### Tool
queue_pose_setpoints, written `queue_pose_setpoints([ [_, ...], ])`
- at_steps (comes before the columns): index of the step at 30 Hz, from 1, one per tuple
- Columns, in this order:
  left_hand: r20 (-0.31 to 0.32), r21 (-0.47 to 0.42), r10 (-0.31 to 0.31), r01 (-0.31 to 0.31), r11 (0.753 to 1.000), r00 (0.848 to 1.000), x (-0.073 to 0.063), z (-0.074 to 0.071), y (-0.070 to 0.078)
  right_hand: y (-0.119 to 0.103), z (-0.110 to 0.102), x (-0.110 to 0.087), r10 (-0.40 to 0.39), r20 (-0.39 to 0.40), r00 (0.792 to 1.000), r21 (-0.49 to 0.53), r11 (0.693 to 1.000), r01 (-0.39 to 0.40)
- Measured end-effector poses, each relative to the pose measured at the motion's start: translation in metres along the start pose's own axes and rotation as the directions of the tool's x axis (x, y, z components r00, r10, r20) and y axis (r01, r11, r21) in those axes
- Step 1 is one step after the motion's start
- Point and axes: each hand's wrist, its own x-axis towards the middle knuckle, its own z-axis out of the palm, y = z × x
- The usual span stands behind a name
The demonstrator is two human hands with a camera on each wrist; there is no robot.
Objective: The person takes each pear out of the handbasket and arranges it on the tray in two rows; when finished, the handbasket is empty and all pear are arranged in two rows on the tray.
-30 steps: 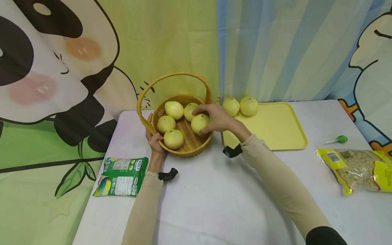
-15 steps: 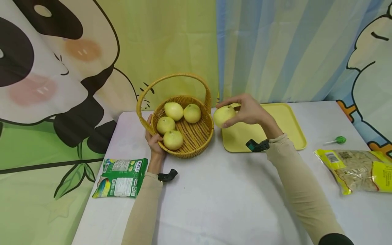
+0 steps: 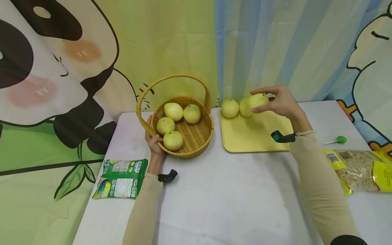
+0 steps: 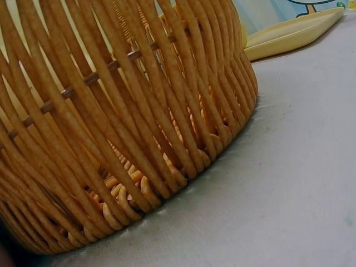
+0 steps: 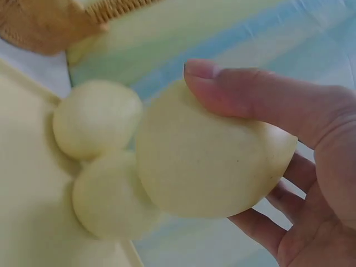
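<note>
1. The right grip [image 3: 283,102] pinches a round yellow-green fruit [image 3: 258,100], its thumb on one side and its fingers on the other.
2. That held fruit sits at the fingertips, on the person's left of the palm, over the far part of the yellow tray [image 3: 257,136].
3. Just beyond it, two more fruits stand side by side at the tray's far left corner: the outer fruit [image 3: 230,108] and the inner fruit [image 3: 245,107], which the held one partly hides. Whether the held fruit touches the inner one, I cannot tell.
4. The left grip [image 3: 154,140] is curled on the near left side of the wicker basket [image 3: 199,132], thumb at the rim.
5. Four fruits lie inside the basket, toward its left and back; the nearest fruit [image 3: 173,140] is just beside the left thumb.
6. The basket and tray stand near each other on the white worktop [image 3: 214,204]. A green packet [image 3: 122,178] lies left of the left forearm; a lollipop [image 3: 341,139] and a yellow bag [image 3: 356,170] lie right of the tray.
</note>
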Motion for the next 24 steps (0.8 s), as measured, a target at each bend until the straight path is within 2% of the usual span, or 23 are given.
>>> queue_pose_setpoints([
  [5, -0.002, -0.009, 0.005, -0.005, 1.000, 1.000, 0.001, -0.001, 0.000, 0.023, -0.017, 0.002, 0.042, -0.073, 0.996, -0.036, 0.998, -0.045],
  [8, -0.002, -0.025, -0.003, 0.003, 1.000, 1.000, 0.000, -0.001, 0.000, 0.038, -0.021, 0.003, 0.096, -0.091, 0.991, -0.036, 0.994, -0.100],
  [13, 0.011, -0.042, -0.013, 0.013, 0.999, 1.000, -0.002, 0.002, 0.002, 0.060, -0.019, 0.005, 0.163, -0.091, 0.982, -0.011, 0.986, -0.165],
  [19, 0.012, -0.069, -0.015, 0.015, 0.998, 1.000, -0.004, 0.004, 0.003, 0.078, -0.012, 0.012, 0.191, -0.071, 0.979, -0.004, 0.981, -0.192],
  [24, 0.012, -0.058, -0.002, 0.003, 0.998, 1.000, -0.002, 0.002, 0.001, 0.085, -0.010, 0.017, 0.200, -0.039, 0.979, 0.008, 0.980, -0.200],
])
